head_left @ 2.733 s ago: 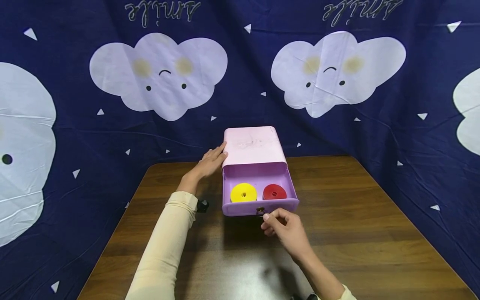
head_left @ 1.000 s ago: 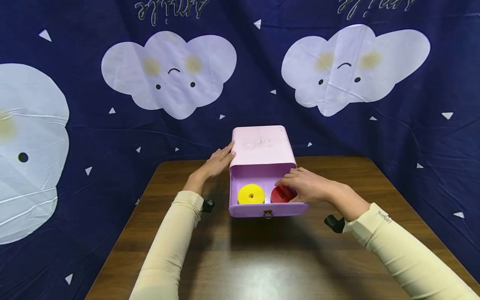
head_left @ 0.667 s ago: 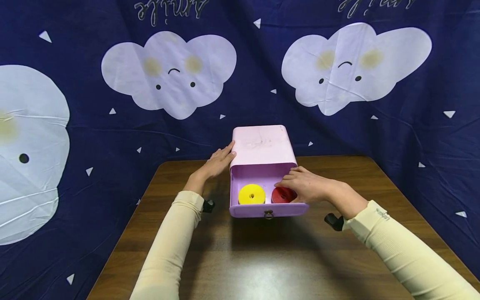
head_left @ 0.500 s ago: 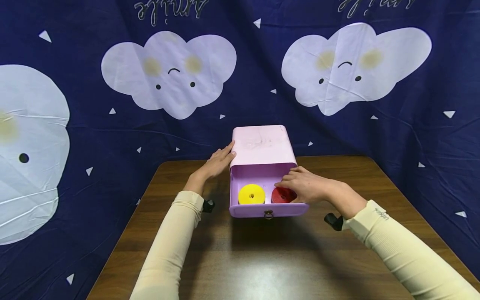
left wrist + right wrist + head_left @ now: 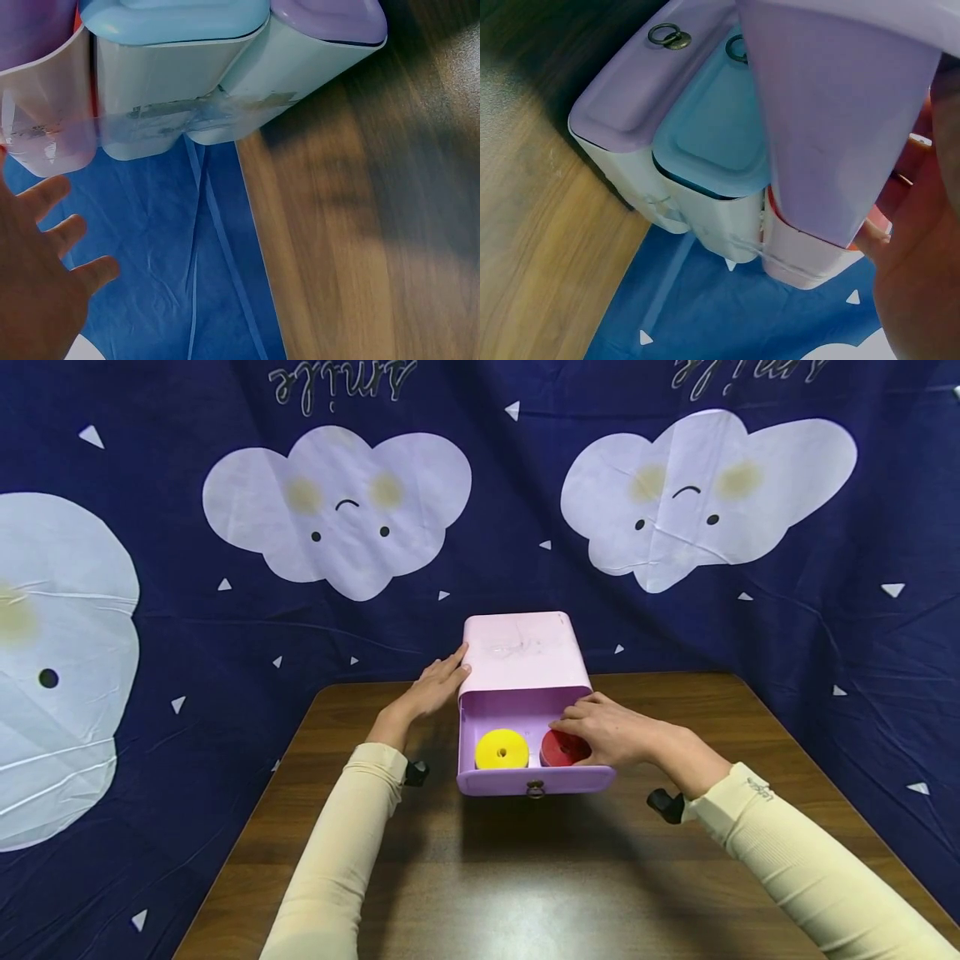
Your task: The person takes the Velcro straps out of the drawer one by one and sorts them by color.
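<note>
A pale pink box point(image 5: 517, 647) stands at the back of the table, its purple drawer point(image 5: 487, 783) pulled out. Inside lie a yellow roll point(image 5: 491, 758) and, right of it, a red roll point(image 5: 555, 752), both flat with a small central hole. My right hand point(image 5: 618, 732) reaches over the drawer's right wall and grips the red roll between thumb and fingers, covering its right part. My left hand point(image 5: 433, 687) rests on the box's left side, fingers extended; in the left wrist view, that hand's spread fingers point(image 5: 94, 274) show.
Below the purple drawer, the right wrist view shows a closed blue drawer point(image 5: 712, 135) and a closed purple drawer point(image 5: 626, 105), both with ring pulls. The brown wooden table point(image 5: 510, 893) extends in front. A dark blue cloth point(image 5: 495, 568) with clouds hangs behind.
My right hand has gone from the drawer's ring pull up and over the right wall to the red roll. It has stayed there for about a second. My left hand keeps its place.
</note>
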Demonstrator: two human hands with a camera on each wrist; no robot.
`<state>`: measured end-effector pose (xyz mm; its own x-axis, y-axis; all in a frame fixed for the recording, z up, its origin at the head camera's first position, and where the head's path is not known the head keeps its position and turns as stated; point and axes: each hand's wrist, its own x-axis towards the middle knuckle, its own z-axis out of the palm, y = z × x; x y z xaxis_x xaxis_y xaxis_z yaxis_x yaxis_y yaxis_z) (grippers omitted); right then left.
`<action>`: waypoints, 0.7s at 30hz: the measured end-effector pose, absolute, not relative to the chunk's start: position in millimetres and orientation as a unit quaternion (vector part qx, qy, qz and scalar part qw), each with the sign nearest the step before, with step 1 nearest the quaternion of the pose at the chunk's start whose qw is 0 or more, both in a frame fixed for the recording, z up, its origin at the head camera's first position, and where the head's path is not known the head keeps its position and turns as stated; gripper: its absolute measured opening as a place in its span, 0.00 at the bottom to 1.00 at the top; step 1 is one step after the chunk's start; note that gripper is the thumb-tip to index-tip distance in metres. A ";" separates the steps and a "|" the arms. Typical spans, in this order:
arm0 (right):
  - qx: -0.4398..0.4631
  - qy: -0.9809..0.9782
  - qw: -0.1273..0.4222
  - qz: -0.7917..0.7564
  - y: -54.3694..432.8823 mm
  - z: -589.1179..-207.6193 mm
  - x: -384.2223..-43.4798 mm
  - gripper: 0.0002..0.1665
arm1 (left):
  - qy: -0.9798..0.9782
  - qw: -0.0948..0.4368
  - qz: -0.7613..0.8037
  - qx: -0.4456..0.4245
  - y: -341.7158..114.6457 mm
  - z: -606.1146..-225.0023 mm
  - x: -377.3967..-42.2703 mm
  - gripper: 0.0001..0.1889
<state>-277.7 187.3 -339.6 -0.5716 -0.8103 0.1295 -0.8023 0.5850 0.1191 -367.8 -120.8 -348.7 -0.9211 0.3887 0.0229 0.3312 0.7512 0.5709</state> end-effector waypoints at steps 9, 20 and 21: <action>0.431 -0.896 0.106 -0.005 189.0 -329.3 -271.6 0.40 | 0.932 0.047 0.300 0.198 -121.6 -349.3 -369.2 0.30; 0.402 -0.906 0.126 0.026 198.1 -307.0 -264.4 0.41 | 0.928 0.046 0.308 0.203 -121.2 -348.4 -367.9 0.31; 0.404 -0.905 0.133 0.027 199.3 -305.8 -264.1 0.41 | 0.928 0.045 0.307 0.204 -121.0 -348.8 -367.8 0.31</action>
